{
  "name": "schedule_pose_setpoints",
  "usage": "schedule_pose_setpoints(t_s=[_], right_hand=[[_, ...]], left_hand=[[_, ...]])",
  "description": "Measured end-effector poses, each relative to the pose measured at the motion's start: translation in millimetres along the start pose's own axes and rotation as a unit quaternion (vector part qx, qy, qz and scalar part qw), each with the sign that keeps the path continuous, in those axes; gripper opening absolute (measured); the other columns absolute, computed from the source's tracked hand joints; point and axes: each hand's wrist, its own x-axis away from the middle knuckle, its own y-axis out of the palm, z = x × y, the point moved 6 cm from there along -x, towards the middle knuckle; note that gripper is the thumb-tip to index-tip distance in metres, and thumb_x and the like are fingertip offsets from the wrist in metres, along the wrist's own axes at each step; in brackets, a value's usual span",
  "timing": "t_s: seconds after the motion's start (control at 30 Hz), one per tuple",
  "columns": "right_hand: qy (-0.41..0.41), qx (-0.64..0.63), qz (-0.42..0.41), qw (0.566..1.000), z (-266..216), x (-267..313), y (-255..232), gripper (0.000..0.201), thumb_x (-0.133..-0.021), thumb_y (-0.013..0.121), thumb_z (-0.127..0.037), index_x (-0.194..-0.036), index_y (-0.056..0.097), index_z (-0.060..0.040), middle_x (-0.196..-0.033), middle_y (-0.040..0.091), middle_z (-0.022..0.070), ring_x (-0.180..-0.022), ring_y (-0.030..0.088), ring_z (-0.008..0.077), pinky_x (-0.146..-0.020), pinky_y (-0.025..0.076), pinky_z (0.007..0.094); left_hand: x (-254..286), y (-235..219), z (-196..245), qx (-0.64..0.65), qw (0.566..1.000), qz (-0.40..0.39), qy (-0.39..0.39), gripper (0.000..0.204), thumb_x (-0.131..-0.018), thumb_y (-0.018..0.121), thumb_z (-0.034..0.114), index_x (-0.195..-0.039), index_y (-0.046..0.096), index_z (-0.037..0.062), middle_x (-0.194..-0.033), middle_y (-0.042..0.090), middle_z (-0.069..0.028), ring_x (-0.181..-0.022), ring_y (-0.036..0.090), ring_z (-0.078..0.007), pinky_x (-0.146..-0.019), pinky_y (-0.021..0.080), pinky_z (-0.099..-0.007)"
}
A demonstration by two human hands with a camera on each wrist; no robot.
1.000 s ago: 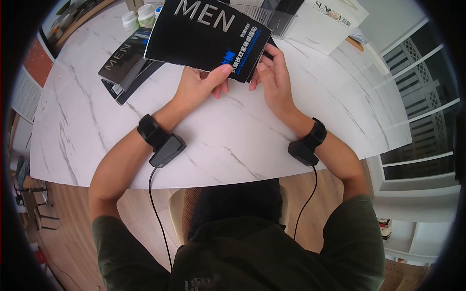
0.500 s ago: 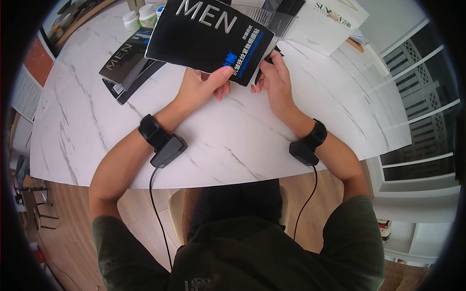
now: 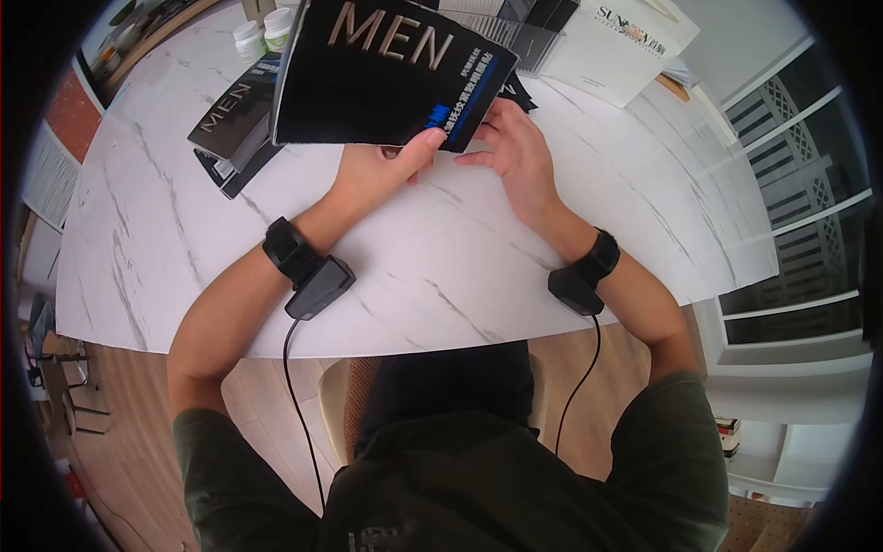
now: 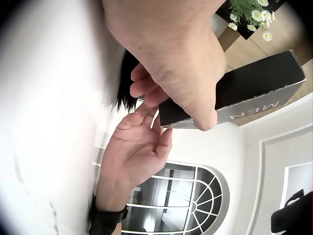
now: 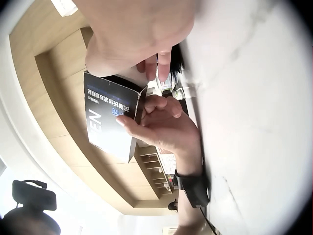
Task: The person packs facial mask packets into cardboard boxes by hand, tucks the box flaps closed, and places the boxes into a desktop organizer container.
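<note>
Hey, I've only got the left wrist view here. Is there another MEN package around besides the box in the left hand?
Observer: Yes, the head view shows a second MEN package lying to the left of the held box.
Operator: And the front of the held box, is there any coloured print on it? I only see it edge-on.
Observer: There is blue print toward its lower right corner, as the head view shows it.
Operator: Anything standing behind that second package?
Observer: White bottles stand beyond it in the head view.
</note>
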Motion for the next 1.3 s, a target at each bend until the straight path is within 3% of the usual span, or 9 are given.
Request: schedule_pose_setpoints(t_s=[0.27,0.33,0.47,0.57,0.63,0.77,0.87,0.93,1.3], right_hand=[[0.044,-0.001,-0.08,0.996,3,4,14,0.049,-0.091,0.042,-0.034,-0.128,0.034,-0.0028,-0.12,0.05,0.0129,-0.101,0.056,0.0234,-0.08,0.05,0.0392],[0.056,-0.005,-0.089,0.994,4,6,16,0.049,-0.091,0.042,-0.033,-0.129,0.033,-0.0034,-0.121,0.05,0.013,-0.102,0.056,0.0239,-0.08,0.051,0.0394],[0.11,-0.003,-0.152,0.982,11,8,22,0.047,-0.093,0.04,-0.033,-0.132,0.034,-0.0062,-0.124,0.05,0.013,-0.107,0.056,0.0256,-0.079,0.051,0.0389],[0.125,-0.011,-0.141,0.982,9,8,24,0.045,-0.093,0.039,-0.032,-0.131,0.035,-0.007,-0.124,0.05,0.0119,-0.108,0.055,0.0261,-0.081,0.05,0.0394],[0.127,-0.039,-0.114,0.984,10,6,20,0.044,-0.093,0.039,-0.032,-0.13,0.037,-0.0077,-0.124,0.051,0.0104,-0.108,0.055,0.0246,-0.083,0.05,0.0391],[0.125,-0.071,-0.045,0.989,6,1,12,0.039,-0.093,0.041,-0.03,-0.126,0.042,-0.0096,-0.123,0.052,0.0056,-0.106,0.055,0.0187,-0.087,0.047,0.0379],[0.122,-0.073,-0.024,0.99,5,0,10,0.035,-0.092,0.047,-0.028,-0.123,0.045,-0.0107,-0.119,0.055,0.0029,-0.102,0.056,0.014,-0.08,0.05,0.0336],[0.119,-0.068,-0.029,0.99,6,0,6,0.032,-0.09,0.052,-0.024,-0.119,0.047,-0.0109,-0.115,0.057,0.0026,-0.1,0.057,0.014,-0.076,0.051,0.0326],[0.093,-0.007,0.0,0.996,7,0,-4,0.026,-0.086,0.06,-0.019,-0.109,0.051,-0.0108,-0.101,0.061,0.0007,-0.088,0.059,0.0106,-0.061,0.049,0.0255]], left_hand=[[0,-3,1,-0.054,0.997,0.031,0.04,0.021,-0.082,0.067,0.021,-0.086,0.062,0.0005,-0.068,0.061,-0.0008,-0.051,0.054,-0.0058,-0.042,0.042,-0.0195],[0,-3,17,-0.035,0.983,0.046,0.174,0.018,-0.082,0.067,0.017,-0.087,0.063,-0.0001,-0.07,0.062,-0.0018,-0.052,0.054,-0.0053,-0.044,0.043,-0.0187],[1,-4,15,0.026,0.997,0.015,0.07,0.019,-0.08,0.067,0.013,-0.092,0.063,-0.0016,-0.076,0.063,-0.0036,-0.059,0.056,-0.006,-0.049,0.045,-0.0186],[-1,-11,7,-0.081,0.996,0.023,0.034,0.023,-0.079,0.068,0.01,-0.096,0.061,-0.0034,-0.083,0.064,-0.0049,-0.065,0.058,-0.0072,-0.053,0.047,-0.0193],[1,-11,15,-0.036,0.988,0.063,0.139,0.025,-0.08,0.067,0.012,-0.098,0.059,-0.0042,-0.086,0.063,-0.0049,-0.069,0.058,-0.0077,-0.054,0.046,-0.0194],[1,-13,18,0.007,0.976,0.084,0.2,0.025,-0.081,0.066,0.014,-0.096,0.059,-0.0042,-0.084,0.063,-0.0044,-0.069,0.058,-0.0075,-0.052,0.045,-0.0186],[2,-16,15,0.017,0.984,0.083,0.16,0.027,-0.081,0.067,0.017,-0.096,0.059,-0.0039,-0.08,0.061,-0.0027,-0.065,0.056,-0.007,-0.05,0.043,-0.0183],[-1,-17,4,0.01,0.997,0.043,0.063,0.028,-0.081,0.068,0.018,-0.096,0.059,-0.0038,-0.077,0.06,-0.0016,-0.059,0.053,-0.0055,-0.046,0.041,-0.0191],[1,10,-2,-0.011,0.996,-0.083,-0.016,0.029,-0.079,0.071,0.021,-0.097,0.058,0.0017,-0.076,0.059,-0.0014,-0.056,0.053,-0.0065,-0.041,0.041,-0.0208]])
